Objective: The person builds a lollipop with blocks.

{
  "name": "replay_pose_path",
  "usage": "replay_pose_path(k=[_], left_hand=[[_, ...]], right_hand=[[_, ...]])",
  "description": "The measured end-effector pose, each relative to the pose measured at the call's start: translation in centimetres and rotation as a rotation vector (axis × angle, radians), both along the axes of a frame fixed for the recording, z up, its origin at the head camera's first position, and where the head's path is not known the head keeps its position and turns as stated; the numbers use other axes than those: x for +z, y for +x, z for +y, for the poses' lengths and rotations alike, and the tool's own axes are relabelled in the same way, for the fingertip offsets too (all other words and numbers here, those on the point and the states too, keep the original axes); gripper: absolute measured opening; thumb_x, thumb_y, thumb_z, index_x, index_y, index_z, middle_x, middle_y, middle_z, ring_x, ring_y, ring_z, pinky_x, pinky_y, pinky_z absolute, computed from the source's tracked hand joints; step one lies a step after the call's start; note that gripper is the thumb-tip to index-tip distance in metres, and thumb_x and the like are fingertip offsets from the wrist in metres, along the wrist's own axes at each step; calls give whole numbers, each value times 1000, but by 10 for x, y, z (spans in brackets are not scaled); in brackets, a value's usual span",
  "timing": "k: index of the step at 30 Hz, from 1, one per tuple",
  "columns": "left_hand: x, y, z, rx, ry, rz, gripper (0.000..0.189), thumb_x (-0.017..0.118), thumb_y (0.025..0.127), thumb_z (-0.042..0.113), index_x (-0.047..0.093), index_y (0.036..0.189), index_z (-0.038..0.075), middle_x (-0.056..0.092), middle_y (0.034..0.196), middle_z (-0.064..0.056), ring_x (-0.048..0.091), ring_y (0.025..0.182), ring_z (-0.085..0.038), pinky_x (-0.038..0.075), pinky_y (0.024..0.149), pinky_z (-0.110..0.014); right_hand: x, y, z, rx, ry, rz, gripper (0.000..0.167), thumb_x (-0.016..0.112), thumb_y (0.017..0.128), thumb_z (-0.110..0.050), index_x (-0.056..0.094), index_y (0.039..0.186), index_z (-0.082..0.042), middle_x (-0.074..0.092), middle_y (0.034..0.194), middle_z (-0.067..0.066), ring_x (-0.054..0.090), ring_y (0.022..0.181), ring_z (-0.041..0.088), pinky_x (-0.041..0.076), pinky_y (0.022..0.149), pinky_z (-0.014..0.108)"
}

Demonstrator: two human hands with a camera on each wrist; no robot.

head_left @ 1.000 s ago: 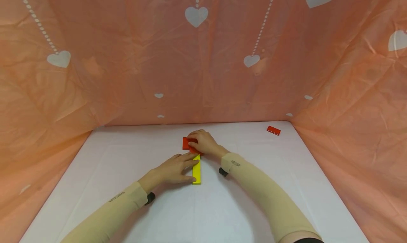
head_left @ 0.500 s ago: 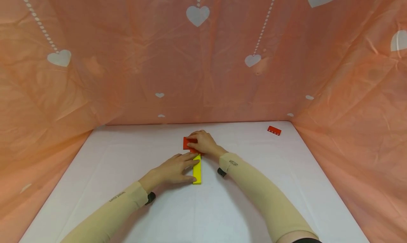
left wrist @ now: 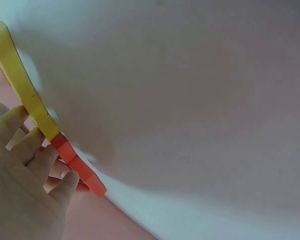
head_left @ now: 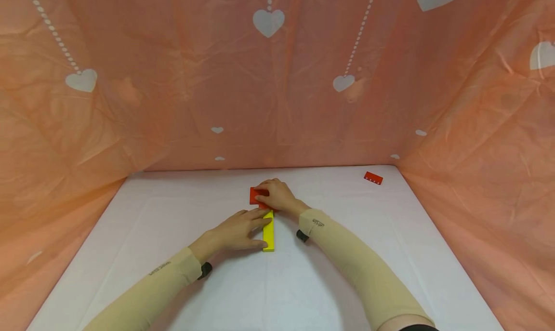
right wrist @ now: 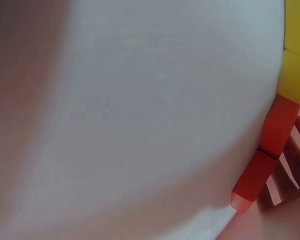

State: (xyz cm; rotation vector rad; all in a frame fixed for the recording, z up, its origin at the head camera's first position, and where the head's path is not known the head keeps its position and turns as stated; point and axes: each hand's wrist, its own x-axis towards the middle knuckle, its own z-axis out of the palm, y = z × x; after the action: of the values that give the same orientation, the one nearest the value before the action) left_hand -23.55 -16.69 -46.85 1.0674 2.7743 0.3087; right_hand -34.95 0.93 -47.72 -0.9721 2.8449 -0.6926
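A yellow bar (head_left: 268,232), which the left wrist view shows as a long yellow block (left wrist: 20,75) meeting a shorter piece, lies near the middle of the table. Red blocks (head_left: 253,195) continue the row at its far end, stepping to the left. My left hand (head_left: 238,231) lies along the bar's left side, fingers spread and touching its top and edge. My right hand (head_left: 278,195) arches over the red blocks and holds one with thumb and fingers, covering part of them. In the right wrist view, a red block (right wrist: 280,125) adjoins the yellow end, with a darker red block (right wrist: 255,177) beyond.
A separate red piece (head_left: 373,178) with several white dots along one edge lies at the far right. White cloth covers the table (head_left: 173,196). Peach curtains (head_left: 277,95) with white hearts enclose the back and both sides.
The right hand and forearm have shifted very slightly left. The left hand, the yellow bar and the red blocks stay in place.
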Motion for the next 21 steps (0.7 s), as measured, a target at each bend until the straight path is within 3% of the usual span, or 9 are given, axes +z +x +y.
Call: replay_pose_path(k=[11, 21], left_hand=[[4, 2, 3, 28, -16, -17, 74, 71, 94, 52, 52, 154, 13, 41, 164, -11, 37, 151, -32, 35, 120, -57], [2, 2, 4, 43, -11, -37, 73, 71, 94, 51, 52, 154, 15, 40, 165, -10, 37, 151, -32, 35, 120, -57]], right_hand=[[15, 3, 20, -5, -76, -3, 43, 67, 103, -33, 66, 141, -13, 62, 145, 8, 51, 138, 31, 39, 118, 50], [40, 13, 83, -74, -297, 6, 44, 67, 103, -25, 64, 142, -7, 59, 148, 15, 50, 140, 37, 37, 118, 57]])
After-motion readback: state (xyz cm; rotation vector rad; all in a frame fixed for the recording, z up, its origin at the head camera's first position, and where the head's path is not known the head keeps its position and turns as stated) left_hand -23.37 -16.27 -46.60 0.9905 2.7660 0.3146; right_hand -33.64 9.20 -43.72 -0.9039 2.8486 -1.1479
